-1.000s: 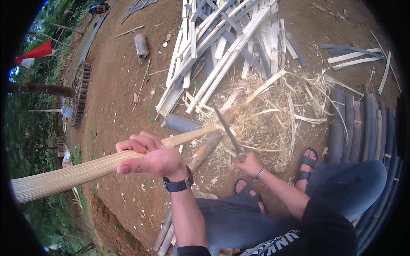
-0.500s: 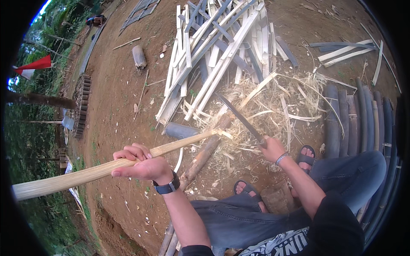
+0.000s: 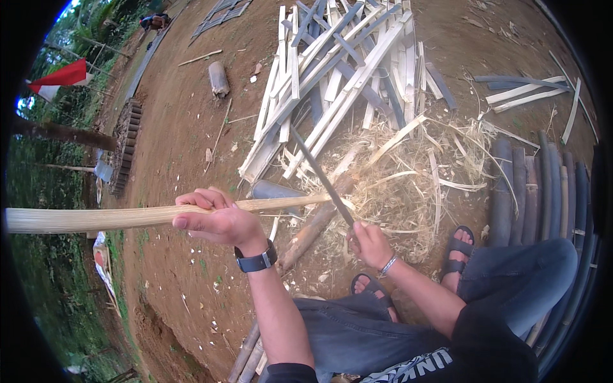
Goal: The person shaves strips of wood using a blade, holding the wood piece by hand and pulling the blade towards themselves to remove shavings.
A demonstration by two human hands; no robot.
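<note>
My left hand (image 3: 220, 217) grips a long pale bamboo strip (image 3: 96, 219), closed round it near its middle. The strip runs from the left rim to a wooden log (image 3: 314, 233) on the ground, where its far end rests on or just above the wood. In my right hand (image 3: 372, 246) is the handle of a machete (image 3: 321, 175). Its long dark blade points up and away to the left, and crosses close to the strip's far end. Whether blade and strip touch I cannot tell.
A heap of split bamboo slats (image 3: 345, 70) lies beyond the log, with pale shavings (image 3: 402, 191) in front. Dark bamboo poles (image 3: 530, 191) line my right side. A short bamboo piece (image 3: 218, 80) and loose slats (image 3: 530, 86) lie farther off. My sandalled feet are near the log.
My right hand and the machete have moved left, bringing the blade to the strip's end. The strip's near part has swung up, so it lies more level; my left hand still holds it.
</note>
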